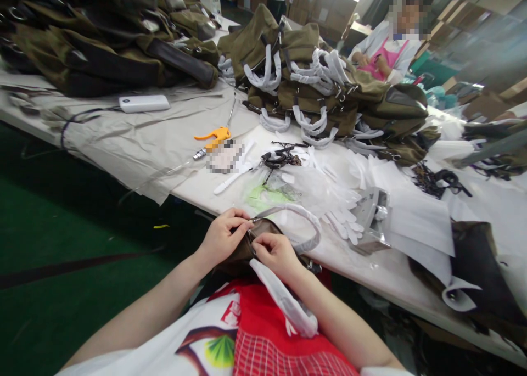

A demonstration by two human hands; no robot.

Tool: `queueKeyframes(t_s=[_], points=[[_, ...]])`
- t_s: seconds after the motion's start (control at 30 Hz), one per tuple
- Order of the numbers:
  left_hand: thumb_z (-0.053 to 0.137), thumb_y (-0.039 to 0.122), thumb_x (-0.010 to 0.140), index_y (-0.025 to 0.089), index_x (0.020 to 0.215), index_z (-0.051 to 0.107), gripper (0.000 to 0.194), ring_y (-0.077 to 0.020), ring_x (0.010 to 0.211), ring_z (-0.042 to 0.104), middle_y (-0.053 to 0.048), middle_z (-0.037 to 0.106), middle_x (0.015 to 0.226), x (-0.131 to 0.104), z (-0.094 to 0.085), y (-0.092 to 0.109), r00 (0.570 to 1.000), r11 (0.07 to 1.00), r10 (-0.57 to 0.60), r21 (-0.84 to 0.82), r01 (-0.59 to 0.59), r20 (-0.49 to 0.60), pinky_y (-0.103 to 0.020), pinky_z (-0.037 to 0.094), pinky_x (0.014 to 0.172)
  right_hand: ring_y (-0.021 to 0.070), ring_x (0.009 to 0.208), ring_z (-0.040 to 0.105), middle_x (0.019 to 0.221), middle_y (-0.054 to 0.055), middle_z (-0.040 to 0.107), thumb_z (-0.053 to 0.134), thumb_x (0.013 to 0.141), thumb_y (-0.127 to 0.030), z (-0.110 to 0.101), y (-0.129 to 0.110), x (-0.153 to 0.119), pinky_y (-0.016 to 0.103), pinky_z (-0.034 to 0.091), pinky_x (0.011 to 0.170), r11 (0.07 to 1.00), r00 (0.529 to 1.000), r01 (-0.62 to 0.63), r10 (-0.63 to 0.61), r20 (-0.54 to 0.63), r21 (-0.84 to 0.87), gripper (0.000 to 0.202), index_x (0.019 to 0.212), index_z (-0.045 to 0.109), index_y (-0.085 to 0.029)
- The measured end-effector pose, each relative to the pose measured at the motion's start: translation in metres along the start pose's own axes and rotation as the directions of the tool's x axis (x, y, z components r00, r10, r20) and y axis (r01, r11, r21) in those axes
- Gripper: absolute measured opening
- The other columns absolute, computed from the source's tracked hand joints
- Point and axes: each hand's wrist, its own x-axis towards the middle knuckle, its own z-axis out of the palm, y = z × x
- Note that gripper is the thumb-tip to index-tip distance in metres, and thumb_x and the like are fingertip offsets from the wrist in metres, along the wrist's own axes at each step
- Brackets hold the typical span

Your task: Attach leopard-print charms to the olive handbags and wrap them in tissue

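A small brown bag [240,262] rests at the table's front edge, against the lap. My left hand [225,234] pinches the far left end of its zippered opening. My right hand [276,252] has its fingers closed on the opening's near edge; whether they hold a zipper pull is too small to tell. One wrapped white handle [313,222] arches over the table beyond my right hand. The other wrapped handle [284,299] hangs toward the red apron, beneath my right wrist. The bag's lower part is hidden by my hands and forearms.
Beyond lie an orange air blow gun [218,136], a white power bank [144,103], a metal dispenser [373,222], white gloves [343,225] and black straps [280,156]. Stacked olive bags [329,107] fill the table's back. Across it stands a person in a pink apron [385,57].
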Motion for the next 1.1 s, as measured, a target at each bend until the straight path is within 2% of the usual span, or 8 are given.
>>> queueKeyframes(t_s=[0.17,0.33,0.5,0.67,0.77,0.9,1.0,1.1], points=[[0.056,0.027,0.087,0.019,0.08,0.075,0.022,-0.0182,0.089,0.065,-0.006,0.068,0.093,0.0,-0.003,0.002,0.999,1.0,0.024,0.01,-0.025,0.029,-0.029,0.051,0.083,0.0114,0.057,0.049,0.06,-0.002,0.058,0.049,0.083,-0.022,0.003,0.006,0.004,0.022,0.037,0.057,0.998,0.998,0.0,-0.004,-0.064,-0.061,0.021,0.068,0.063,-0.017],[0.051,0.014,0.082,0.018,0.091,0.074,0.025,-0.0186,0.1,0.064,-0.007,0.067,0.105,0.002,-0.015,-0.001,0.978,0.994,0.097,-0.074,-0.085,0.187,-0.03,0.05,0.091,0.0128,0.06,0.054,0.066,0.0,0.063,0.049,0.087,-0.028,0.004,0.011,0.003,0.023,0.041,0.059,0.998,0.971,-0.056,0.06,-0.232,0.023,0.022,0.078,0.066,-0.017],[0.051,0.01,0.076,0.019,0.091,0.073,0.028,-0.0181,0.103,0.063,-0.006,0.066,0.109,0.006,-0.023,-0.001,0.96,0.996,0.083,-0.057,-0.07,0.267,-0.03,0.049,0.096,0.0119,0.053,0.051,0.062,-0.001,0.063,0.06,0.081,-0.031,0.009,0.01,0.003,0.022,0.039,0.051,0.992,0.979,-0.093,0.107,-0.172,0.088,0.018,0.076,0.069,-0.017],[0.051,0.009,0.075,0.019,0.089,0.072,0.027,-0.0179,0.103,0.063,-0.005,0.066,0.109,0.009,-0.022,0.002,0.952,0.995,0.101,-0.013,-0.101,0.288,-0.03,0.048,0.097,0.0144,0.064,0.061,0.072,0.001,0.072,0.06,0.08,-0.024,0.015,0.01,0.007,0.024,0.046,0.063,0.998,0.985,-0.037,0.044,-0.167,0.044,0.014,0.077,0.072,-0.018],[0.051,0.01,0.075,0.019,0.087,0.071,0.026,-0.0179,0.101,0.063,-0.006,0.066,0.108,0.009,-0.02,0.003,0.955,0.994,0.106,-0.007,-0.109,0.276,-0.03,0.049,0.095,0.0142,0.061,0.061,0.071,0.001,0.071,0.059,0.083,-0.026,0.016,0.01,0.009,0.023,0.046,0.06,0.999,0.983,-0.027,0.03,-0.182,0.019,0.016,0.077,0.072,-0.019],[0.052,0.011,0.075,0.019,0.088,0.071,0.025,-0.0186,0.101,0.064,-0.006,0.066,0.108,0.007,-0.02,0.004,0.958,0.995,0.102,-0.007,-0.104,0.269,-0.031,0.049,0.095,0.0149,0.065,0.064,0.073,0.001,0.072,0.056,0.087,-0.029,0.014,0.006,0.007,0.024,0.046,0.063,0.988,0.981,0.006,-0.037,-0.192,-0.156,0.018,0.081,0.071,-0.02],[0.052,0.01,0.074,0.019,0.088,0.071,0.026,-0.0189,0.101,0.064,-0.006,0.066,0.107,0.006,-0.02,0.004,0.957,0.994,0.107,-0.006,-0.11,0.268,-0.031,0.049,0.095,0.0164,0.065,0.065,0.075,0.002,0.072,0.052,0.091,-0.032,0.011,0.001,0.003,0.025,0.045,0.063,0.94,0.981,0.018,-0.083,-0.175,-0.341,0.02,0.096,0.068,-0.021],[0.051,0.009,0.074,0.019,0.089,0.071,0.027,-0.0188,0.1,0.064,-0.005,0.066,0.106,0.005,-0.019,0.003,0.957,0.993,0.115,-0.009,-0.117,0.266,-0.031,0.05,0.094,0.0185,0.064,0.067,0.077,0.003,0.072,0.048,0.094,-0.032,0.01,-0.001,0.003,0.026,0.044,0.061,0.898,0.99,0.017,-0.077,-0.12,-0.439,0.025,0.11,0.06,-0.019]])
